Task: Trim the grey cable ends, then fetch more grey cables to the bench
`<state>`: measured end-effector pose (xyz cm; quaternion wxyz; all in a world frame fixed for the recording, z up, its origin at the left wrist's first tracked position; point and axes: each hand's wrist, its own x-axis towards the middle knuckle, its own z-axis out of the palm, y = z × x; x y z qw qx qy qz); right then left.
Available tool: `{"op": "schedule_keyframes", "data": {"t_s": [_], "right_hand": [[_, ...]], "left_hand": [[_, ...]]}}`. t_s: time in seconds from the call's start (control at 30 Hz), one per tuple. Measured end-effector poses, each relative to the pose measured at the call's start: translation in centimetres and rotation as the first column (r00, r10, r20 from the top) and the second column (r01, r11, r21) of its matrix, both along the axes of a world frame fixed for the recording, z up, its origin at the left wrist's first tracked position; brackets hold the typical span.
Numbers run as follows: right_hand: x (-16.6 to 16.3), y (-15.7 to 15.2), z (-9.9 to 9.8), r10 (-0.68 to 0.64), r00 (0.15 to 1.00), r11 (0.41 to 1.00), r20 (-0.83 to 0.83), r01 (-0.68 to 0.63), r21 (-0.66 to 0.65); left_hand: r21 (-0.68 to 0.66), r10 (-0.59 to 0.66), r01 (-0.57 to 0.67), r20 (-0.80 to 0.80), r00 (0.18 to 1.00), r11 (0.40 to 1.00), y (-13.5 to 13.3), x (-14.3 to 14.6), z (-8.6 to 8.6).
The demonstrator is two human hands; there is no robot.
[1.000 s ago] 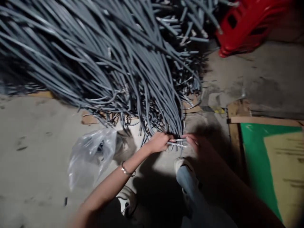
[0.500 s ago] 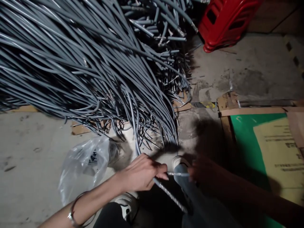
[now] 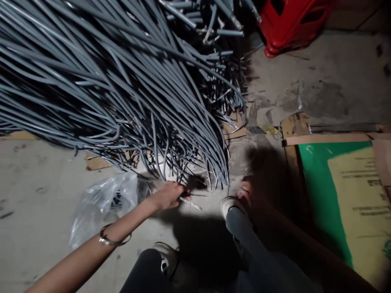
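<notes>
At 8 o'clock, a clear plastic bag [image 3: 102, 209]. At 7, fingers of the left hand [image 3: 169, 194] are curled around two grey cables [image 3: 192, 202], braided ends pointed toward 4, presumably for free access. At 4, right hand [image 3: 246, 194] shadowed; finger spread, hold cannot be told.

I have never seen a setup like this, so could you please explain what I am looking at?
There is no machine: a camera worn on a person's head looks forward and down at two bare hands. The left hand holds cable ends with silvery braiding showing; the right hand is in shadow, so what it holds is unclear. A heap of grey cables lies ahead on the floor, with a clear plastic bag at left and a green and yellow panel at right.
</notes>
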<state>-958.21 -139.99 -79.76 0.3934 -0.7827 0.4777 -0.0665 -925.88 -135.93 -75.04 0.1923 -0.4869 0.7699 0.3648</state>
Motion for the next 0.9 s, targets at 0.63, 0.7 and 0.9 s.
{"op": "schedule_keyframes", "data": {"t_s": [0.63,0.7,0.9], "right_hand": [[7.1,-1.1,-4.2,0.031,0.901,0.991,-0.434,-0.083,-0.102],[5.9,-0.3,-3.4,0.056,0.92,0.992,-0.387,-0.095,-0.083],[1.9,2.1,1.8,0.174,0.956,0.979,-0.238,-0.194,-0.066]], "left_hand": [[-0.315,-0.063,-0.023,-0.259,0.964,0.949,-3.2,-5.0,-2.6],[-0.511,-0.174,0.04,-0.216,0.961,0.858,-4.2,-6.9,-1.8],[-0.494,-0.349,0.257,-0.104,0.931,0.831,-3.8,-9.4,0.3]]}}
